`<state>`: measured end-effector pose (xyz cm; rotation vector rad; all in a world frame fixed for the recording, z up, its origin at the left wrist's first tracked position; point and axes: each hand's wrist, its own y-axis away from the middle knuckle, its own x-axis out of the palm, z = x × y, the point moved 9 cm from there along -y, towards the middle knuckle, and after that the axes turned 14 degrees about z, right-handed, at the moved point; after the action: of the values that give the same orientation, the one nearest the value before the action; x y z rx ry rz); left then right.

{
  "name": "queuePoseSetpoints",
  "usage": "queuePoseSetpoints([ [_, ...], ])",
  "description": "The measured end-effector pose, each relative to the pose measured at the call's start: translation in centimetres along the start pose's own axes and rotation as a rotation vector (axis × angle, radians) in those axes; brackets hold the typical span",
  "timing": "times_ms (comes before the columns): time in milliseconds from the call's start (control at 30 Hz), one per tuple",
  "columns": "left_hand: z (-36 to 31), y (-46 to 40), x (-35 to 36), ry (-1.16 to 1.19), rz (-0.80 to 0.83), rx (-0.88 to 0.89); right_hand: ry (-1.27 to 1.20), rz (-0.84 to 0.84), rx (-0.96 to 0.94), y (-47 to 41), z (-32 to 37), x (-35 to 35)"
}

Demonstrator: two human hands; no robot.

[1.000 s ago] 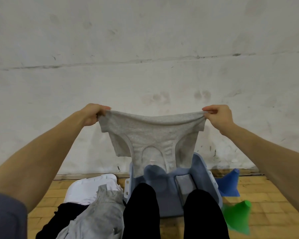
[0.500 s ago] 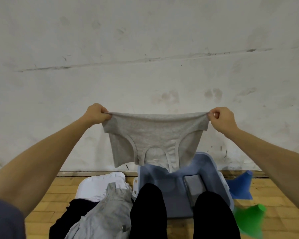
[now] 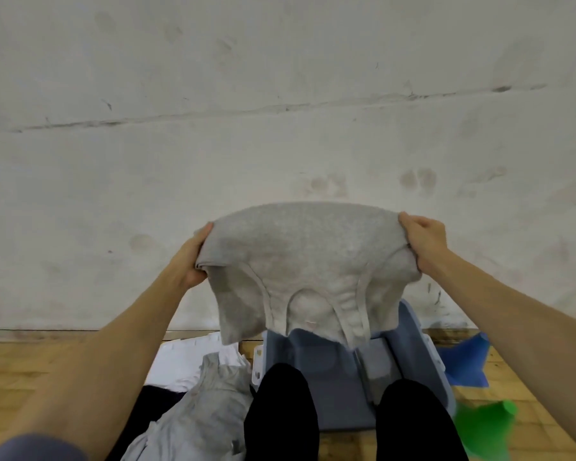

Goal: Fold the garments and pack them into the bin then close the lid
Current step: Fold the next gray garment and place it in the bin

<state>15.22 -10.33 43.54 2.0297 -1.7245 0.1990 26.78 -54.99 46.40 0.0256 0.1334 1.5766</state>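
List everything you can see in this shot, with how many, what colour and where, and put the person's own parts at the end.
grey T-shirt: one, light grey, held up in the air above the bin
bin: one, blue-grey, open, on the floor ahead of the legs
clothes pile: several garments, white, grey and dark, on the floor left of the bin
blue item: one, blue, on the floor right of the bin; what it is cannot be told
green item: one, green, blurred, lower right on the floor
floor: wooden, tan
wall: off-white, scuffed
legs: two, in black
left hand: grips the shirt's left edge
right hand: grips the shirt's right edge
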Motion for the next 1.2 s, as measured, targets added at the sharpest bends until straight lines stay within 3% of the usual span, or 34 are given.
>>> queuePoseSetpoints([
  [133, 4.3, -1.5, -1.7, -0.060, -0.132, -0.224, 0.185, -0.085, 0.170, -0.6, -5.1, -1.3],
  [400, 9.0, -3.4, 3.0, 0.039, -0.109, -0.276, 0.237, -0.079, -0.034, -0.3, -4.5, 2.7],
  [800, 12.7, -2.3, 13.1, 0.040, 0.118, -0.332, 0.081, 0.235, -0.140, 3.6, -4.6, 13.4],
  [1000, 12.7, -2.0, 13.2, -0.084, 0.155, -0.303, -0.051, 0.360, -0.037, 4.9, -5.8, 15.1],
  [1200, 13.3, -1.8, 12.9, -0.125, 0.227, -0.296, -0.262, 0.492, 0.187, 6.4, -8.2, 16.2],
])
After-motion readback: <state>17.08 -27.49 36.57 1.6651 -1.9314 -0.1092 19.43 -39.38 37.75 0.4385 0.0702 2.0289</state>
